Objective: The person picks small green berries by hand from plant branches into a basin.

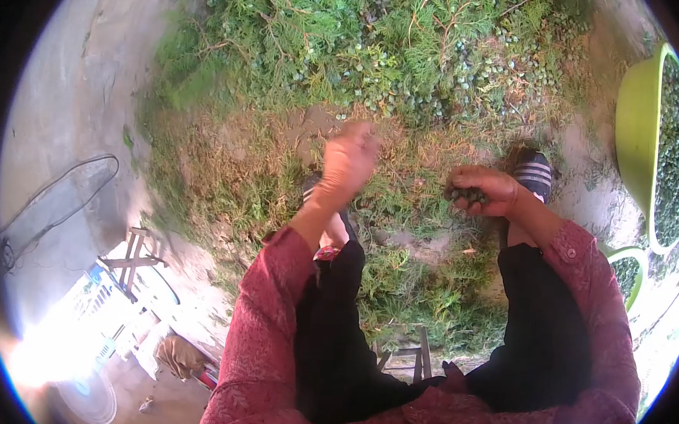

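My right hand (490, 190) curls around a clump of small, dark green cones (467, 196), some of which show between the fingers. It hovers over the litter beside my striped shoe (534, 171). My left hand (351, 156) is smeared by motion, so its fingers are indistinct. Below it lie trampled sprigs and brown bits (258, 170). Beyond both hands spreads a thick pile of leafy conifer branches (347, 42), dotted with pale bluish-green cones.
To the right, a large lime-green tub (637, 130) holds many cones, and a smaller green-rimmed container (631, 259) stands nearer. A cable loop (60, 188) lies on the concrete at left, above a folding wooden frame (131, 260). Stool legs (422, 353) show beneath me.
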Available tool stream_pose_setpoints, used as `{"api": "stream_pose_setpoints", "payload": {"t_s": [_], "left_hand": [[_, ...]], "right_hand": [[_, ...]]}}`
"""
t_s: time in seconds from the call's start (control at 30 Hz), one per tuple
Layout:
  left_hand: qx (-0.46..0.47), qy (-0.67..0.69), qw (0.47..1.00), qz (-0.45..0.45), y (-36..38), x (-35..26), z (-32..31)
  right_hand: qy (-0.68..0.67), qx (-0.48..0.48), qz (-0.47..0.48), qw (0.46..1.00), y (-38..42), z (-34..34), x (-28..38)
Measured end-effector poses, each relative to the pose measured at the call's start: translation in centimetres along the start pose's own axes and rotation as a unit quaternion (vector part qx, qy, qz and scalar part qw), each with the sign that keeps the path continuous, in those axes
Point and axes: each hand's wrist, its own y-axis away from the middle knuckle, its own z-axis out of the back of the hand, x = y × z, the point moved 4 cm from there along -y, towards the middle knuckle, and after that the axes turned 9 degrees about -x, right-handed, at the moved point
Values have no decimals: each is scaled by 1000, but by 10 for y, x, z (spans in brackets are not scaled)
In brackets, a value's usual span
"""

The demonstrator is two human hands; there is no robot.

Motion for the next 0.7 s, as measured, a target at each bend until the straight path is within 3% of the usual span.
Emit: {"api": "stream_pose_setpoints", "payload": {"t_s": [0.03, 0.1, 0.2, 0.47, 0.53, 0.63, 0.7], "left_hand": [[-41, -48, 997, 36, -5, 32, 3], [-32, -120, 988, 86, -14, 55, 9], [-36, -153, 982, 101, -22, 70, 3], [15, -178, 983, 34, -33, 62, 0], [5, -175, 984, -20, -33, 62, -1], [8, -115, 993, 34, -30, 50, 0], [20, -43, 998, -38, -24, 3, 3]], "right_hand": [[16, 8, 2, 1000, 2, -1, 2], [35, 19, -3, 999, 4, -7, 6], [45, 34, -16, 998, 3, -5, 7], [13, 14, 2, 1000, 5, 3, 16], [51, -23, 2, 998, 6, 1, 18], [40, -26, 13, 999, 7, 6, 17], [12, -50, 20, 998, 4, 8, 15]]}}
